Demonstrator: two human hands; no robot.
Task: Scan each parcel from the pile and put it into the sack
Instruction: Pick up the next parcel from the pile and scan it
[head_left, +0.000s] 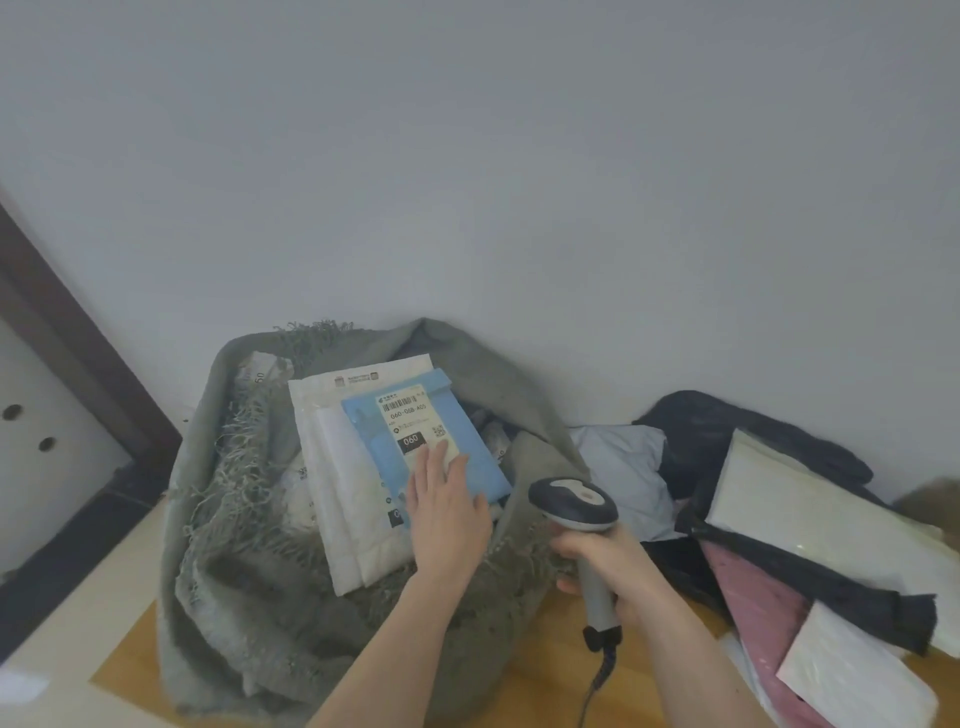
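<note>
Scanner (574, 506) sits nearest me, its handle clenched in my right hand (605, 558), head angled toward the sack (249, 519) with the cord trailing down to the floor (550, 691). Just left of it my left hand (447, 506) lies flat, fingers straight and released, pressing the blue parcel (431, 436) at its lower corner; nothing is gripped there. That parcel rests label-up in the sack's mouth, on top of a white parcel (337, 467), so I judge it scanned and being settled in. Off to my right the pile (810, 525) waits: white, pink and dark mailers overlapping on the floor beside the wall (467, 156). The risks I see from here: the blue parcel lies tilted on a slick white one and could slide out over the slumped rim when I lift my palm; the sack's frayed edge is sagging, so a careless drop may miss the opening; and the dangling cord could snag the pile as I reach across for the next piece.
</note>
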